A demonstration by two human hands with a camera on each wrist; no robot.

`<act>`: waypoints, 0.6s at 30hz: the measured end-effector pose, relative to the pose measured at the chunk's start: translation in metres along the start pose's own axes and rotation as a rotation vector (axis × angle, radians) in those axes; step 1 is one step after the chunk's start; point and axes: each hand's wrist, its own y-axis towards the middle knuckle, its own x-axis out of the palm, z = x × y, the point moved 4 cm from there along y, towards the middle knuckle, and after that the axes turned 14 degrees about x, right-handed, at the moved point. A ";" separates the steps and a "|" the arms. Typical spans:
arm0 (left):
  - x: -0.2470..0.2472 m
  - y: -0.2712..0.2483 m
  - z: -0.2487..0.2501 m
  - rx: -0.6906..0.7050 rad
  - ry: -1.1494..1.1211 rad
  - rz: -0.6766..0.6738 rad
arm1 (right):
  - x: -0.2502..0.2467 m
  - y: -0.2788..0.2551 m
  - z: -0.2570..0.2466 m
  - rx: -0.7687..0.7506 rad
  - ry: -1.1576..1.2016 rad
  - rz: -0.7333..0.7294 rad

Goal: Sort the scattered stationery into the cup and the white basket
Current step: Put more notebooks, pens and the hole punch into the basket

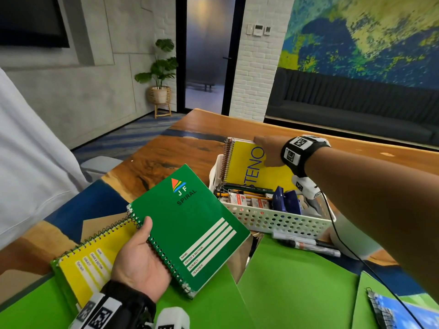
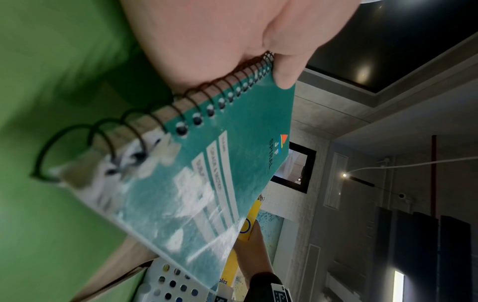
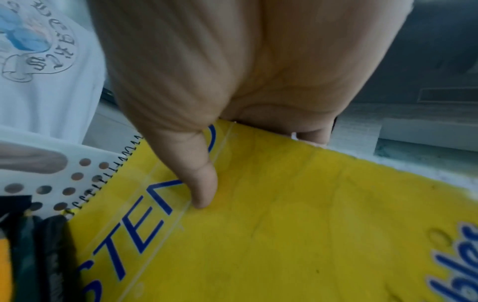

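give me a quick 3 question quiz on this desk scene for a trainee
1. True or false: the left hand holds the green spiral notebook by its coil edge.
2. What does the right hand grip? A) marker B) yellow steno notebook C) stapler
3. Fill in: the steno notebook stands tilted in the white ____.

Key: 1 true; 2 B; 3 basket

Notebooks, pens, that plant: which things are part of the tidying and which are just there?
Part of the tidying: green notebook in the left hand; yellow steno pad gripped by the right hand; white basket; markers.

Just there: potted plant; sofa.
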 end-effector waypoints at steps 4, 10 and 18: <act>0.000 0.000 -0.001 -0.012 -0.043 -0.023 | -0.032 -0.031 -0.018 -0.003 -0.075 0.212; 0.002 0.001 0.002 0.044 -0.016 -0.084 | -0.066 -0.158 -0.100 -0.289 0.557 -0.131; 0.002 0.007 -0.002 0.111 -0.061 -0.092 | -0.085 -0.152 -0.076 -0.258 0.567 -0.045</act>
